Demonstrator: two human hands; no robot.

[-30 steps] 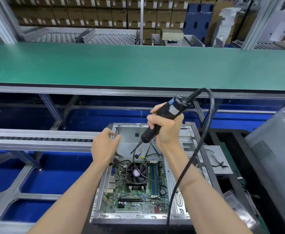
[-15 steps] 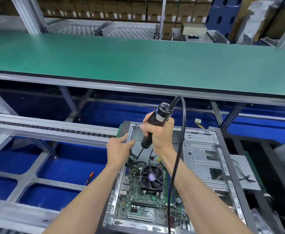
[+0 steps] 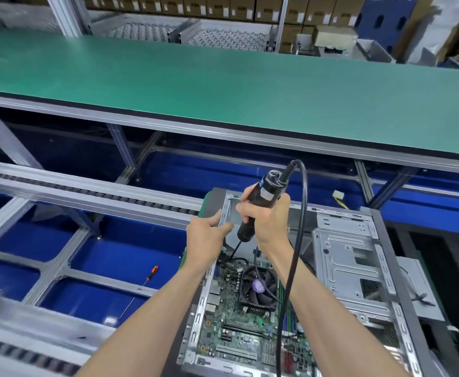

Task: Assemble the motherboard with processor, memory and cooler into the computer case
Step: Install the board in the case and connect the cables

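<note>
An open grey computer case (image 3: pixel 348 268) lies flat at the lower right. Inside it sits the green motherboard (image 3: pixel 233 322) with its black fan cooler (image 3: pixel 258 285) and memory sticks (image 3: pixel 287 317) fitted. My right hand (image 3: pixel 263 221) grips a black electric screwdriver (image 3: pixel 258 205), tilted, its bit pointing down at the board's far left corner. My left hand (image 3: pixel 205 240) rests on the case's left wall near that corner, thumb and fingers straight along the rim. The screwdriver's black cable (image 3: pixel 299 240) loops over my right forearm.
A long green bench top (image 3: pixel 223 85) runs across behind the case. Left of the case lie aluminium conveyor rails (image 3: pixel 87 191) over blue trays, with an orange-handled screwdriver (image 3: pixel 152 273) on a rail. Shelves of cardboard boxes (image 3: pixel 223 6) stand at the back. A drive cage (image 3: pixel 350 257) fills the case's right side.
The view has shifted, so the case now sits further right. My right hand has brought the screwdriver down toward the board's far left corner. My left hand stays at the case's left wall.
</note>
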